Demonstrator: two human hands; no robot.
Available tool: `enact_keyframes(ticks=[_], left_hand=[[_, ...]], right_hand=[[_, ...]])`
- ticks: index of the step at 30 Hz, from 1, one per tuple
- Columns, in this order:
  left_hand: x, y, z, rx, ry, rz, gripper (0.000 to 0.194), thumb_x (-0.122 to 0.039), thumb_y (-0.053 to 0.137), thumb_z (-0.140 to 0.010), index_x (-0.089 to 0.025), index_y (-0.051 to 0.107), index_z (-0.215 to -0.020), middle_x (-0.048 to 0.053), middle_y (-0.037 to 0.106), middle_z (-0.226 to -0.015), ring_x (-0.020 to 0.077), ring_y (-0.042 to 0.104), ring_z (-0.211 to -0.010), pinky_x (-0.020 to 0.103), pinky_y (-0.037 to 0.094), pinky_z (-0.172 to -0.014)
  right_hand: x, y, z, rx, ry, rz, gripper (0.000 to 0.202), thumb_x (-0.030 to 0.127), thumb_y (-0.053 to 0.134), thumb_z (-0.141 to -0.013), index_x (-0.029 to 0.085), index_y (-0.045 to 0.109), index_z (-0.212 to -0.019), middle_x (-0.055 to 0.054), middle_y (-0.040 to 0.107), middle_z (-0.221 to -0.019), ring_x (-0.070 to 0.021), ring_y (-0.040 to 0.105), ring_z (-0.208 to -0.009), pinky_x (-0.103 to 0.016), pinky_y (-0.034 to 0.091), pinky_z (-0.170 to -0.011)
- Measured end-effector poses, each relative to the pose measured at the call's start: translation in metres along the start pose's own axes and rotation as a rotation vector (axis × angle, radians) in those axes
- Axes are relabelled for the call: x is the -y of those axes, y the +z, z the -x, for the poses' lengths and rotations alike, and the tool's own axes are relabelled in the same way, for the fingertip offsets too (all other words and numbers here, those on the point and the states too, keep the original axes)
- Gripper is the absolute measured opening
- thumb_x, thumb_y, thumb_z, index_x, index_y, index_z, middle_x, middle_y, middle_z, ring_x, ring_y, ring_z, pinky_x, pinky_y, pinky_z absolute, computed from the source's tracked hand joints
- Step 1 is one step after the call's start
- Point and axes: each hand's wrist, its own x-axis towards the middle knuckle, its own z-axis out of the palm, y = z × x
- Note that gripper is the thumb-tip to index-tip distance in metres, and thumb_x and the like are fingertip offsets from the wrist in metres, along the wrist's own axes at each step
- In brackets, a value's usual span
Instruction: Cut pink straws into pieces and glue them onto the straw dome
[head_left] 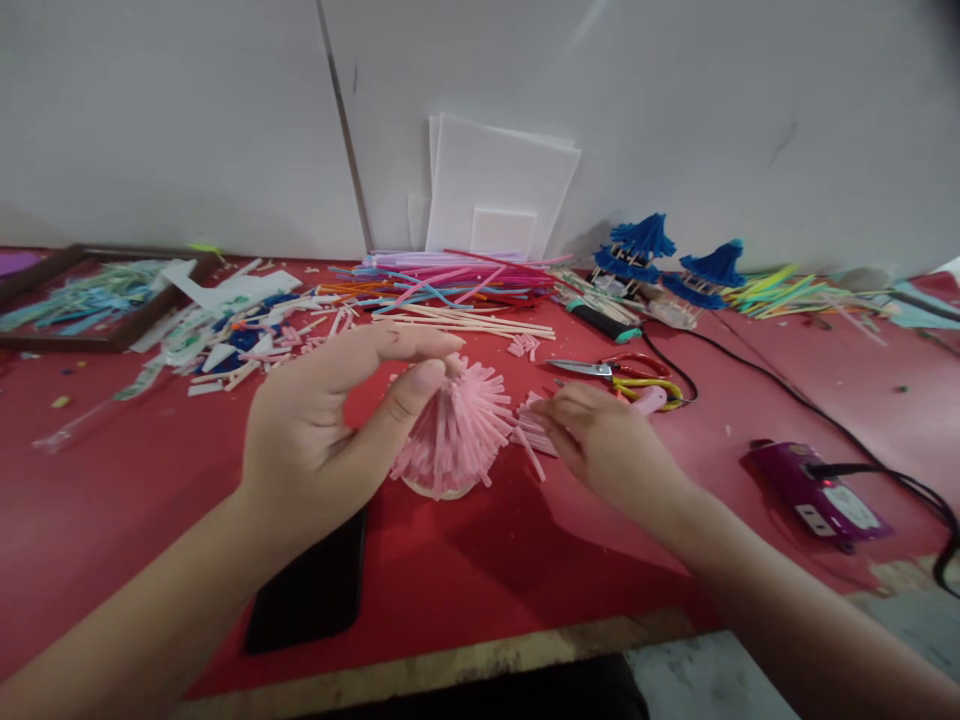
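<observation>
A cone-shaped roof of short pink pipe-cleaner pieces (461, 430) stands on a pale round base in front of me. At its tip, the thumb and forefinger of my left hand (315, 430) are closed in a pinch. Just right of the cone lies a small pile of cut pink pieces (534, 430), with one loose piece at its near side. My right hand (600, 435) reaches onto this pile, its fingers bent and pressed together. Whatever is between those fingertips is hidden.
Scissors (585, 370) and a glue gun (604, 322) lie behind my right hand. Blue model roofs (637, 245) stand at the back right. A purple power strip (817, 490) with cords is right; a black phone (315, 590) lies under my left forearm. Scraps (247, 340) cover the back left.
</observation>
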Motion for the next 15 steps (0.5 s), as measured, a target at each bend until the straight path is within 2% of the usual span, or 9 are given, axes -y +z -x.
enact_keyframes(ticks=[2, 4, 5, 8, 15], left_hand=[[0.001, 0.000, -0.001, 0.030, 0.038, -0.059, 0.018, -0.023, 0.061, -0.088, -0.028, 0.066, -0.104, -0.004, 0.073, -0.104, 0.0160, 0.068, -0.099, 0.030, 0.053, -0.095], [0.002, 0.000, -0.001, 0.121, 0.042, -0.121, 0.031, -0.027, 0.064, -0.085, -0.024, 0.062, -0.116, 0.001, 0.069, -0.118, 0.0202, 0.064, -0.112, 0.032, 0.050, -0.102], [0.002, 0.000, -0.001, 0.176, 0.027, -0.140, 0.039, -0.030, 0.065, -0.084, -0.022, 0.058, -0.122, 0.004, 0.065, -0.126, 0.0227, 0.061, -0.118, 0.034, 0.048, -0.104], [0.003, 0.002, 0.000, 0.297, -0.061, -0.126, 0.052, -0.034, 0.065, -0.083, -0.018, 0.050, -0.130, 0.010, 0.060, -0.134, 0.0266, 0.057, -0.126, 0.036, 0.050, -0.103], [0.011, 0.008, 0.005, 0.248, -0.167, -0.002, 0.040, -0.028, 0.064, -0.081, -0.018, 0.055, -0.119, 0.011, 0.064, -0.128, 0.0264, 0.062, -0.120, 0.031, 0.057, -0.093]], right_hand=[[0.004, -0.008, -0.003, -0.214, 0.007, -0.041, 0.017, 0.016, 0.051, -0.092, 0.017, 0.067, -0.098, -0.008, 0.072, -0.090, -0.0196, 0.067, -0.083, -0.034, 0.054, -0.076], [0.011, -0.015, -0.007, -0.417, -0.015, -0.112, 0.012, 0.015, 0.056, -0.090, 0.017, 0.067, -0.094, -0.006, 0.073, -0.087, -0.0168, 0.067, -0.081, -0.030, 0.053, -0.075], [0.015, -0.019, -0.009, -0.475, -0.031, -0.151, 0.010, 0.015, 0.057, -0.089, 0.018, 0.066, -0.091, -0.004, 0.073, -0.084, -0.0152, 0.067, -0.079, -0.028, 0.052, -0.073], [0.025, -0.026, -0.014, -0.501, -0.046, -0.227, 0.009, 0.015, 0.058, -0.089, 0.020, 0.065, -0.089, -0.002, 0.072, -0.079, -0.0127, 0.065, -0.073, -0.026, 0.051, -0.070], [0.030, -0.026, -0.019, -0.455, -0.087, -0.310, 0.010, 0.018, 0.058, -0.090, 0.023, 0.067, -0.091, -0.001, 0.072, -0.080, -0.0139, 0.065, -0.073, -0.028, 0.052, -0.068]])
